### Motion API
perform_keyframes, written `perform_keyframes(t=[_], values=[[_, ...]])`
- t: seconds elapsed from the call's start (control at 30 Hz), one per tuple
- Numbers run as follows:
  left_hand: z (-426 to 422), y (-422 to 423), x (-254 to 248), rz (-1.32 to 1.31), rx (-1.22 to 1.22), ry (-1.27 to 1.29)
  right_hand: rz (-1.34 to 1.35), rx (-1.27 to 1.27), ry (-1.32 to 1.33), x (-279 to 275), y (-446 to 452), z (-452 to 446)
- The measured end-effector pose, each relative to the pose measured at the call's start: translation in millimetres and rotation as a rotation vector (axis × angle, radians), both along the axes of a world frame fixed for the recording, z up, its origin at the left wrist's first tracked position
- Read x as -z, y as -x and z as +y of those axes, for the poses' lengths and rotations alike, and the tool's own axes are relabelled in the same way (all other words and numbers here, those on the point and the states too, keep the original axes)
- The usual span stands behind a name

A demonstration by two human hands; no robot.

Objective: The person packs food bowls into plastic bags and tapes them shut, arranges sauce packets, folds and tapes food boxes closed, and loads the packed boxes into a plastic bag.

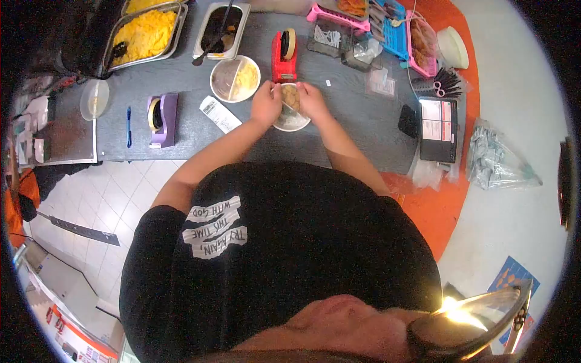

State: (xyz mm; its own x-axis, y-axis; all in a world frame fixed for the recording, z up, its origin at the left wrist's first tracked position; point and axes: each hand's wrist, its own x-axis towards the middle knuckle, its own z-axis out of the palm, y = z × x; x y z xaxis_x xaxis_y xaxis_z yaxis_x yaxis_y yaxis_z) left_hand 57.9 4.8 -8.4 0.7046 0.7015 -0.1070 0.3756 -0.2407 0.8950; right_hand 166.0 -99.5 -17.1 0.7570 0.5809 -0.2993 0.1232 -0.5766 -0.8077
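A round white divided bowl [292, 123] with brown food in its upper part sits at the middle of the dark table. My left hand [267, 104] is at its left rim and my right hand [312, 101] at its right rim, both with fingers closed near the top edge. Whether they pinch the rim or something thin over it is too small to tell. Just beyond them stands a red tape dispenser [284, 57]. To the left lies a second divided bowl [235, 78] with yellow food in one half, and below that a printed white slip [219, 114].
Trays of yellow food [144, 36] and dark food [221, 29] stand at the back left. A purple tape dispenser [163, 121], a blue pen [129, 127] and a clear lid [95, 100] lie left. Pink and blue baskets [387, 27] and a tablet [438, 129] are right.
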Motion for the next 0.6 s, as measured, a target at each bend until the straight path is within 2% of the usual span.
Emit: perform_keyframes(t=[0.1,0.17,0.33,0.4,0.43,0.5,0.53,0.6], values=[[-5,-1,5,0.003,-0.068,-0.045,0.067,0.041,0.006,-5,0,1],[-8,-3,-1,0.019,-0.211,0.091,0.085,0.041,-0.022,-12,3,-1],[-12,-1,-13,0.134,-0.254,0.196,0.164,0.051,-0.101,14,-5,-7],[-10,-1,-16,0.16,-0.262,0.219,0.434,0.116,-0.19,15,-6,-8],[-7,1,-16,0.188,-0.221,0.264,0.436,0.114,-0.187,11,-8,-7],[-2,5,-14,0.216,-0.182,0.308,0.69,0.038,-0.253,-2,-14,-3],[2,8,-14,0.226,-0.119,0.265,0.691,0.034,-0.256,-9,-17,1],[7,10,-14,0.241,-0.055,0.214,0.947,-0.089,-0.314,-18,-22,9]])
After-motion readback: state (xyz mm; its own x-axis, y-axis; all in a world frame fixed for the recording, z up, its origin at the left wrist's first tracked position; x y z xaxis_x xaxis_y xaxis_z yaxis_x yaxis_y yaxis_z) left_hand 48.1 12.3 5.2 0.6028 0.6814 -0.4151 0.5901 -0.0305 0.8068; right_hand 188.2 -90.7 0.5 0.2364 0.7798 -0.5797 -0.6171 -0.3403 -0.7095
